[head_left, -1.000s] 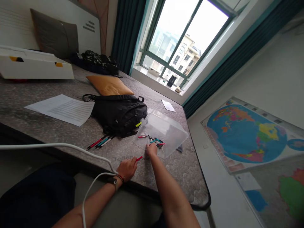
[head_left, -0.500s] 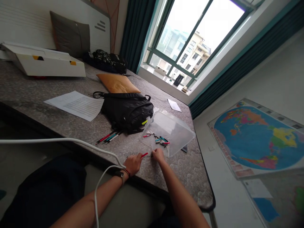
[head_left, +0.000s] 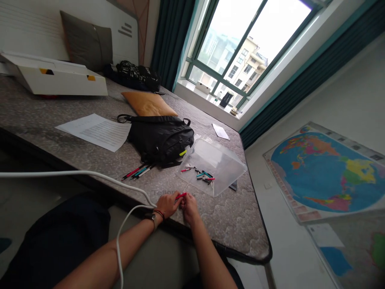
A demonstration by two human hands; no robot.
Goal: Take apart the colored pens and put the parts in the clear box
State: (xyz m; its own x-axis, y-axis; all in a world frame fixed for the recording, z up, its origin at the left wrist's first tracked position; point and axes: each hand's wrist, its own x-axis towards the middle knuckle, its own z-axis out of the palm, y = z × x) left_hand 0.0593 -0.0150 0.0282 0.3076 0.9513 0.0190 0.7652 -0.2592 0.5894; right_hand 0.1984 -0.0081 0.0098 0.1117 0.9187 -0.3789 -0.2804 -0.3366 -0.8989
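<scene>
My left hand (head_left: 167,204) is closed around a red pen piece (head_left: 181,196), whose end sticks out past the fingers. My right hand (head_left: 189,206) meets it there, fingers pinched together at the end of the red piece. Whatever small thing the right fingers hold is hidden. Just beyond both hands, a clear plastic box (head_left: 230,172) lies on the mattress with several pen parts (head_left: 205,176) in it, red, teal, black and white. Left of the box, several slim pens (head_left: 138,171) in red, teal, white and black lie side by side.
A black backpack (head_left: 164,138) sits behind the pens, an orange-brown envelope (head_left: 148,103) behind it. Printed paper (head_left: 96,131) lies to the left. A white cable (head_left: 120,182) crosses the mattress (head_left: 237,224) edge and my left forearm. A white case (head_left: 69,82) stands farther back.
My right hand has moved from the near edge of the box back and left to the end of the red pen piece. The left hand has barely moved.
</scene>
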